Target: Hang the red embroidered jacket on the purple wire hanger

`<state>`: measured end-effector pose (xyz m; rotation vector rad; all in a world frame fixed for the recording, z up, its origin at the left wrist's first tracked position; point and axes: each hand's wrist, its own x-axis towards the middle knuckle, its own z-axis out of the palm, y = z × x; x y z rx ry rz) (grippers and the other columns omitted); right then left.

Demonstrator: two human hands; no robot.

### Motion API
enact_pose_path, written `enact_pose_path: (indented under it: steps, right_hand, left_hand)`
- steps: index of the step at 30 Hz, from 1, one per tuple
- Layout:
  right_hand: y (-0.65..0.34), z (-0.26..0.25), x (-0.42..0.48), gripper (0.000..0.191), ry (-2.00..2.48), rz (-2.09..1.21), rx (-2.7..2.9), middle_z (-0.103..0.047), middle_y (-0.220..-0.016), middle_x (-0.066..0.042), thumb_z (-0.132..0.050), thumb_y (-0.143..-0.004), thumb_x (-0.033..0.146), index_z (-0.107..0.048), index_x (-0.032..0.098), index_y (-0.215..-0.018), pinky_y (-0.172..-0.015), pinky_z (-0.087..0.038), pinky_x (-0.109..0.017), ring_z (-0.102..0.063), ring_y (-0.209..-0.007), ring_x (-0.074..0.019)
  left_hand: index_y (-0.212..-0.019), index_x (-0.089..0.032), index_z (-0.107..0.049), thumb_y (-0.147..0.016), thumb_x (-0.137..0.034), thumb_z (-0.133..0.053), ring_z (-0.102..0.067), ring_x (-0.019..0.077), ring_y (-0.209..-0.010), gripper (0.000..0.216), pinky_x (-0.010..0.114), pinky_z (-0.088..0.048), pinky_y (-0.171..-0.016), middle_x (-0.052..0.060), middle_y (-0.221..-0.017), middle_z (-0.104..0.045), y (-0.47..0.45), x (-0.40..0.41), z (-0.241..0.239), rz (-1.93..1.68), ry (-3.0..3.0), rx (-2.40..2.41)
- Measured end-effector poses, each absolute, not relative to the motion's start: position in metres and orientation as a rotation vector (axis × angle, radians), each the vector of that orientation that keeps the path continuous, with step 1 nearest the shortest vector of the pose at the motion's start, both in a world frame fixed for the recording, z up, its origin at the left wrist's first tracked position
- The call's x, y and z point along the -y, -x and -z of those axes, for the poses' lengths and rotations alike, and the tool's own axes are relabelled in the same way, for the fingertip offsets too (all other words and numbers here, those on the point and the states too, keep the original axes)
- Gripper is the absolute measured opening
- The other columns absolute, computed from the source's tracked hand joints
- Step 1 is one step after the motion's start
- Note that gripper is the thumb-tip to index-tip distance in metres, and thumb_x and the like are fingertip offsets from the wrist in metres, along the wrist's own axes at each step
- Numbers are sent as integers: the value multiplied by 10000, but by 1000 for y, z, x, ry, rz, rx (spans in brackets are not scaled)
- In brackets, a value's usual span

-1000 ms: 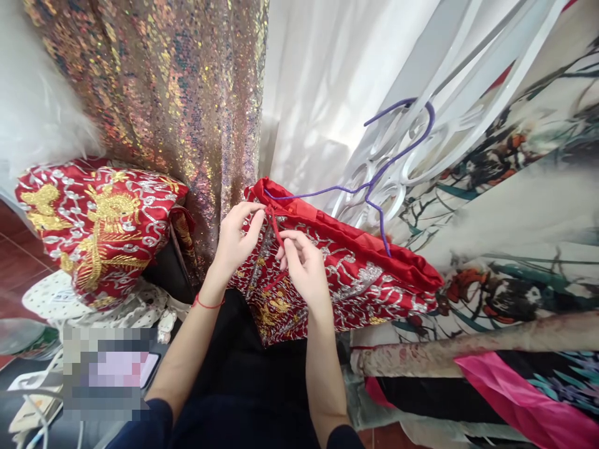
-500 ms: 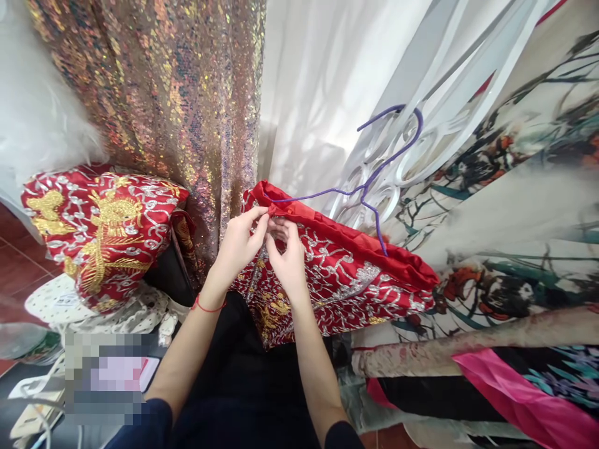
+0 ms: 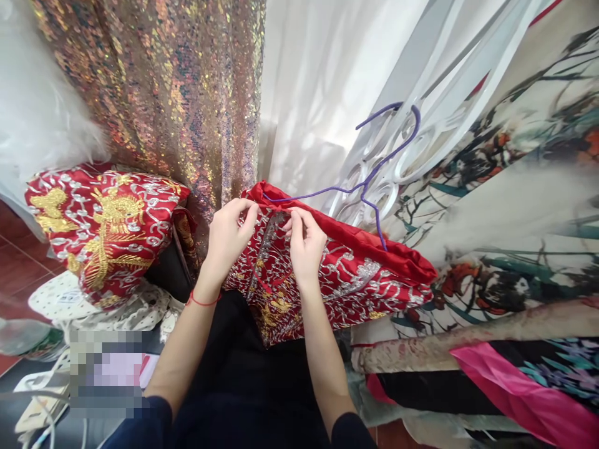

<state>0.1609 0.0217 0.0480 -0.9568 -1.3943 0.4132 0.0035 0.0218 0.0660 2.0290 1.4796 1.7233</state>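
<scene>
A red garment (image 3: 355,274) with silver and gold embroidery hangs on a purple hanger (image 3: 374,174), hooked on white metal scrollwork (image 3: 397,168). My left hand (image 3: 227,240) pinches the garment's top edge to the left of its front opening. My right hand (image 3: 306,240) pinches the edge on the other side of the opening. Both hands are closed on the cloth, a small gap between them. A red thread bracelet (image 3: 203,302) circles my left wrist.
A second red embroidered garment (image 3: 107,224) lies at the left over white lace. A sequinned curtain (image 3: 154,93) and a white curtain (image 3: 318,81) hang behind. Printed floral fabric (image 3: 515,218) and pink cloth (image 3: 524,399) fill the right. A phone (image 3: 110,374) lies at lower left.
My right hand rose from the red cord at the garment's front to its top edge. Both hands met there, then drew slightly apart, spreading the opening.
</scene>
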Motion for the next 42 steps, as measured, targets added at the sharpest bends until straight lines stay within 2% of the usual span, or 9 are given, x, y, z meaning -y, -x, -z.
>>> enact_pose_path:
  steps: [5, 11, 17, 21, 25, 28, 32, 38, 42]
  right_hand:
    - [-169, -55, -32, 330, 1031, -71, 1538, -761, -947, -79, -414, -1040, 349, -703, 204, -976, -858, -552, -352, -691, -825, -191]
    - [-183, -63, -25, 307, 1170, -86, 1689, -749, -838, -47, -469, -1022, 341, -707, 196, -893, -727, -492, -296, -639, -691, -170]
    - [-200, -72, -7, 155, 1403, -204, 1817, -667, -674, 8, -631, -934, 277, -750, 203, -868, -642, -392, -262, -564, -614, -142]
    - [-199, -77, 7, 169, 989, -698, 2062, -578, -579, 58, -668, -918, 321, -784, 211, -863, -576, -369, -231, -446, -524, -92]
    - [-192, -78, 10, 277, 795, -785, 1867, -663, -703, 26, -627, -956, 435, -817, 234, -965, -530, -350, -241, -423, -543, -96]
    - [-190, -78, 2, 307, 784, -631, 1731, -688, -742, 3, -591, -985, 440, -823, 239, -981, -574, -428, -263, -497, -593, -119]
    - [-191, -78, -9, 251, 756, -300, 1902, -678, -811, -12, -594, -1002, 354, -807, 244, -1074, -669, -503, -274, -566, -671, -128]
    - [-188, -79, -20, 275, 826, 186, 2271, -632, -867, 3, -525, -1038, 282, -765, 327, -1167, -531, -392, -222, -554, -682, -99]
    - [-181, -77, -23, 317, 855, 288, 2270, -676, -897, -32, -441, -1069, 302, -745, 261, -1150, -546, -405, -235, -594, -711, -110]
  left_hand:
    - [-841, -190, -634, -981, -315, -520, -637, 163, -764, 220, 290, -469, -743, 40, -827, -696, -6, -33, -53, -1723, -1921, -1284]
    - [-1034, -212, -682, -966, -314, -522, -531, 126, -620, 202, 256, -409, -619, -6, -726, -605, 2, -39, -46, -1747, -1818, -1100]
    - [-721, -226, -763, -790, -208, -613, -513, 131, -617, 166, 270, -385, -616, -3, -684, -615, 4, -36, -49, -1606, -1994, -1536]
    - [-804, -212, -770, -858, -369, -675, -493, 113, -601, 191, 262, -378, -585, 2, -712, -637, -4, -40, -45, -2053, -1603, -1435]
    - [-722, -219, -739, -822, -619, -703, -444, 107, -530, 415, 268, -386, -538, 5, -620, -593, -1, -41, -43, -1975, -1409, -1026]
    - [-630, -208, -715, -695, -608, -839, -499, 120, -563, 424, 280, -447, -565, 19, -621, -601, 7, -32, -47, -1726, -1570, -868]
    - [-718, -199, -750, -677, -463, -900, -540, 128, -635, 307, 273, -478, -598, 22, -714, -614, 11, -18, -56, -1464, -1750, -860]
    - [-844, -205, -763, -726, -430, -871, -607, 162, -785, 276, 302, -537, -766, 28, -829, -647, 14, -19, -52, -1303, -1824, -894]
    - [-759, -200, -765, -709, -449, -877, -604, 155, -757, 278, 297, -521, -729, 30, -806, -667, 10, -21, -49, -1409, -1672, -876]
